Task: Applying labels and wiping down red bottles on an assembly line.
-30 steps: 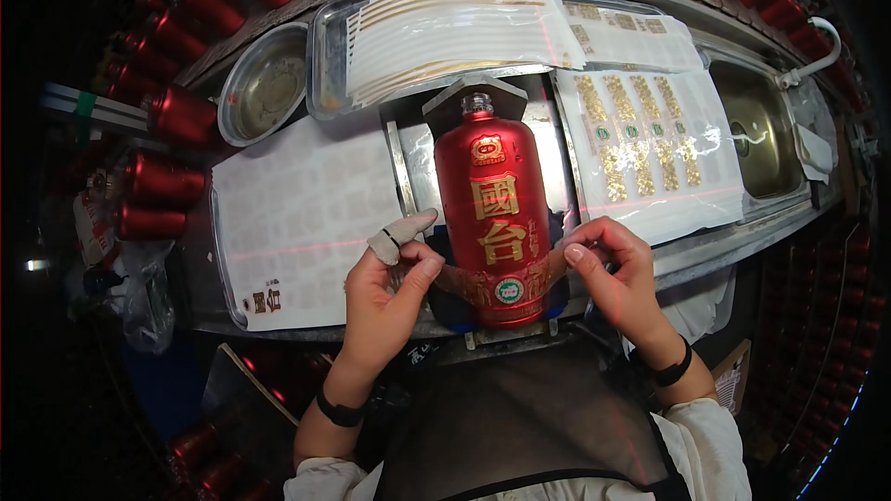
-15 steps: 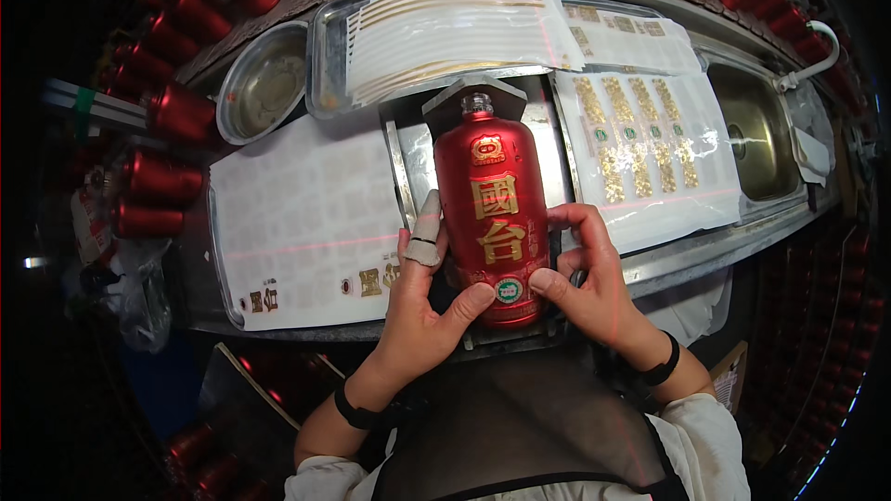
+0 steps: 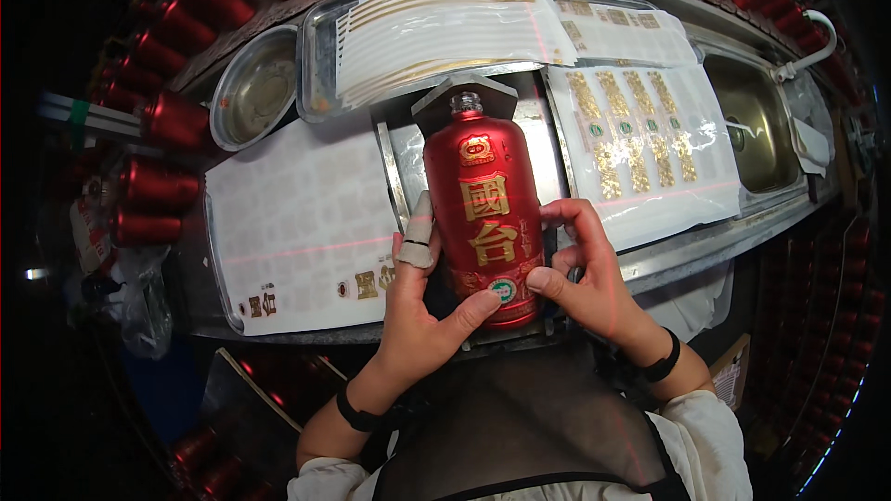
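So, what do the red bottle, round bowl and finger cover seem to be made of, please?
Red bottle: probably glass, coated metallic red; its neck is clear. Round bowl: likely steel, by its grey shine. Finger cover: matte greyish, perhaps rubber or cloth.

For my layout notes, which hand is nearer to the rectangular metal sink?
Right. The right hand is left of the sink; the left hand farther left, across the shiny red bottle.

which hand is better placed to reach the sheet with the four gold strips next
Probably the right hand: it is on the red bottle's right side, nearer the gold-strip sheet, while the left hand is on the opposite side. Both touch the bottle.
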The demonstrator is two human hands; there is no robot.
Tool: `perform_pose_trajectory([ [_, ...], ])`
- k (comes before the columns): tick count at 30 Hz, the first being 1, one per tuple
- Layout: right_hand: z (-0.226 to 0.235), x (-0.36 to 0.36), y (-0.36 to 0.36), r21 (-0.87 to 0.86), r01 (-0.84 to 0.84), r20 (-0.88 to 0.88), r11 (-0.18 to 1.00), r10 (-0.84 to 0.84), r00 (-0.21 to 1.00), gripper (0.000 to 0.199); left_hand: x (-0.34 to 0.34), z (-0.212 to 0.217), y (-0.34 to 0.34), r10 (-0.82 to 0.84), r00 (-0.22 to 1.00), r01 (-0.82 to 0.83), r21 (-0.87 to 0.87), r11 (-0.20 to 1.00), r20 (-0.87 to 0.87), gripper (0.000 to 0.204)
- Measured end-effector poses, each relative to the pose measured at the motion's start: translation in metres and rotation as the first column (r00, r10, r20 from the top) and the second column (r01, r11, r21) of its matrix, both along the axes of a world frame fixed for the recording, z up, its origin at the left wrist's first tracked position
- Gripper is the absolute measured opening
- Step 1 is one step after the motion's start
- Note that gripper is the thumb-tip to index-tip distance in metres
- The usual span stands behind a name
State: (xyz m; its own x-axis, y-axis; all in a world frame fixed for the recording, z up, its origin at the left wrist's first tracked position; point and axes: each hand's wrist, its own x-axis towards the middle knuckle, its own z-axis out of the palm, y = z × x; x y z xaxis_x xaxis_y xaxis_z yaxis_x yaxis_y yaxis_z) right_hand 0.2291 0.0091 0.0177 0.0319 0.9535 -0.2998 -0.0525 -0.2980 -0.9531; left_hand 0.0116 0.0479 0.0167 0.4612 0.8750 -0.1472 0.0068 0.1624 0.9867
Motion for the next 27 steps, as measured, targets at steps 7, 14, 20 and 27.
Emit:
perform_pose_trajectory([
  [7,0.003,0.001,0.001,-0.026,-0.028,0.0,0.999,0.028,1.0,0.071,0.0,0.002,0.003,-0.01,0.999,0.011,-0.05,0.999,0.034,0.101],
  [14,0.002,0.004,0.0,-0.006,-0.042,0.0,0.999,0.042,0.999,0.069,0.002,0.004,0.006,-0.036,0.998,0.039,-0.041,0.998,0.053,0.102],
  [20,-0.002,0.002,0.003,0.001,-0.031,-0.009,1.0,0.031,0.999,0.062,0.003,0.001,0.004,0.019,0.998,-0.016,-0.041,0.999,0.065,0.1],
  [27,-0.001,-0.002,0.0,0.059,-0.031,-0.066,0.998,0.035,0.997,0.052,-0.007,-0.012,0.0,0.014,0.999,-0.014,0.021,1.0,0.03,0.09],
])
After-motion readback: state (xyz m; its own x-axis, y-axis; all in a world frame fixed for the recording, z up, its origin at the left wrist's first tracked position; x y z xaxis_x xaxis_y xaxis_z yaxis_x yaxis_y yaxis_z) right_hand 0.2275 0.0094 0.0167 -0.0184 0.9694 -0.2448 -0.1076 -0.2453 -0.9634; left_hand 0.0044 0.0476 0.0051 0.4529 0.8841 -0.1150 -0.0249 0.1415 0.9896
